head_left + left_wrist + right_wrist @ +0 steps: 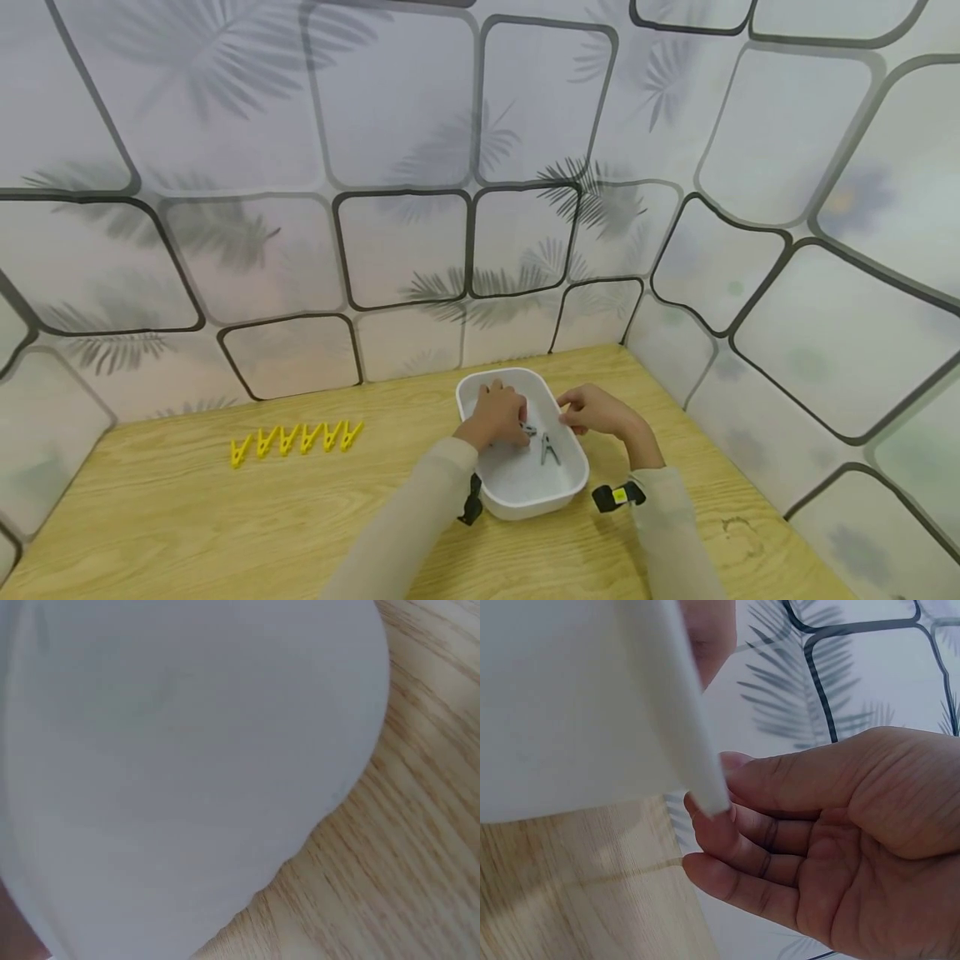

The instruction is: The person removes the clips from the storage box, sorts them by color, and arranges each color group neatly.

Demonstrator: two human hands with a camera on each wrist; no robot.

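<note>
A white plastic basin (528, 487) stands on the wooden table. My left hand (497, 417) reaches down inside it, back of the hand upward, with its fingertips mostly hidden. Beside the left thumb is a small grey clothespin (529, 430); I cannot tell if the hand holds it. Another grey clothespin (549, 448) lies on the basin floor. At the basin's right side, my right hand (596, 412) pinches the rim. The right wrist view shows the thumb and fingers on either side of the rim (705, 780). In the left wrist view the basin's outer wall (195, 765) fills most of the picture.
Several yellow clothespins (307, 438) lie in a row on the table (187, 533), left of the basin. Patterned wall coverings (405, 250) rise behind the table and along its right side. Black straps with small devices (619, 497) sit at both wrists.
</note>
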